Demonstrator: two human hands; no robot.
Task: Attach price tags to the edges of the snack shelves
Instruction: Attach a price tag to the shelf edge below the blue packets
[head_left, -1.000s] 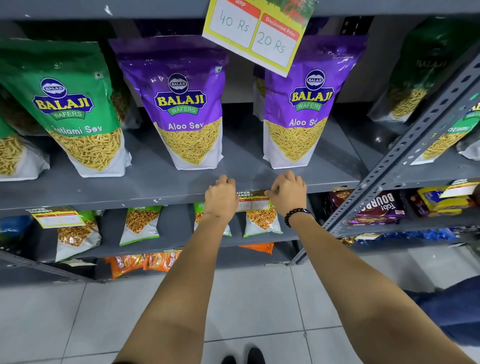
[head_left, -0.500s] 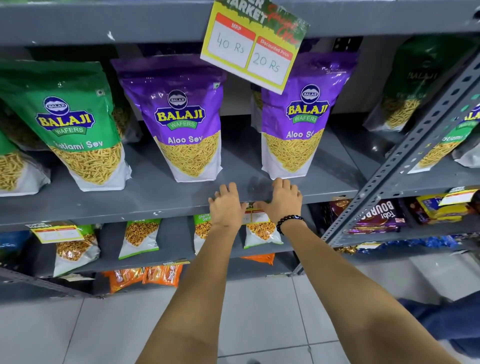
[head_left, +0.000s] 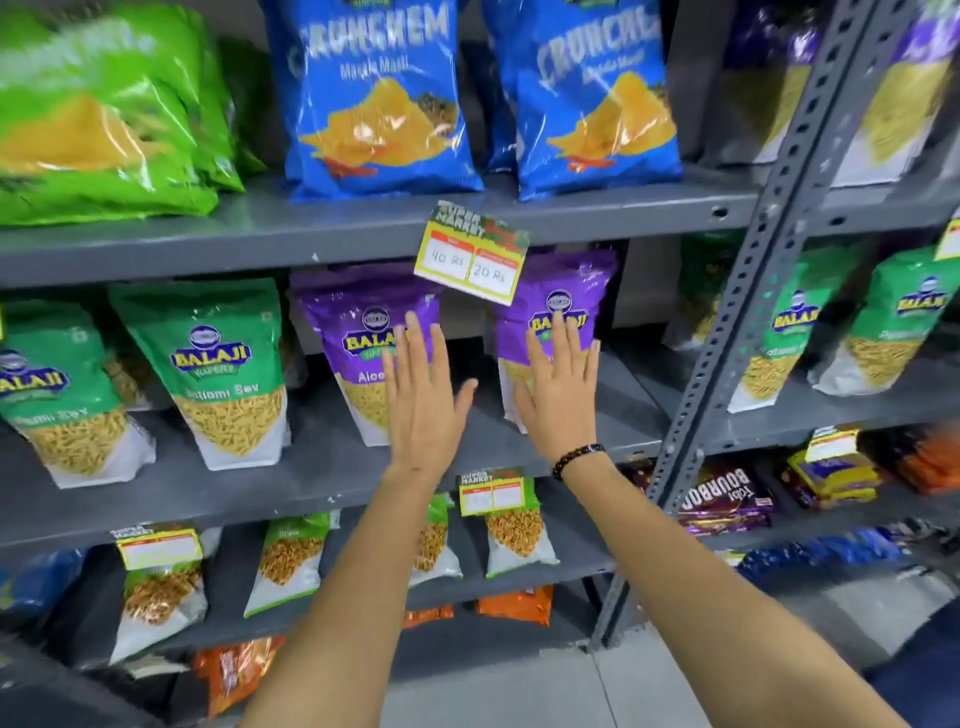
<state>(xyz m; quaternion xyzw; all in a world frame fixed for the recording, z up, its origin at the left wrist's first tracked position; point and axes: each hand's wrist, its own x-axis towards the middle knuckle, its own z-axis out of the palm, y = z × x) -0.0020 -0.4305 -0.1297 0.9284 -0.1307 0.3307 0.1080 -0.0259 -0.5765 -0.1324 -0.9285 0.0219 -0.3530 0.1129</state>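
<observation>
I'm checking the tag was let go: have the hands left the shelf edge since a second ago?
Yes. Both the left hand and right hand rose off the shelf edge, open before the purple packs.

Matt grey metal shelf (head_left: 363, 236) — glossy plastic snack bags (head_left: 382, 98)

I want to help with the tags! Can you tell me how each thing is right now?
Left hand: open, fingers spread, empty.
Right hand: open, flat, empty.
Yellow paper price tag reading 40 Rs and 20 Rs: stuck on the shelf edge, tilted.
Yellow price tag below the hands: attached to its shelf edge.
Two purple snack pouches: standing upright.
Blue chip bags: upright on the top shelf.
</observation>
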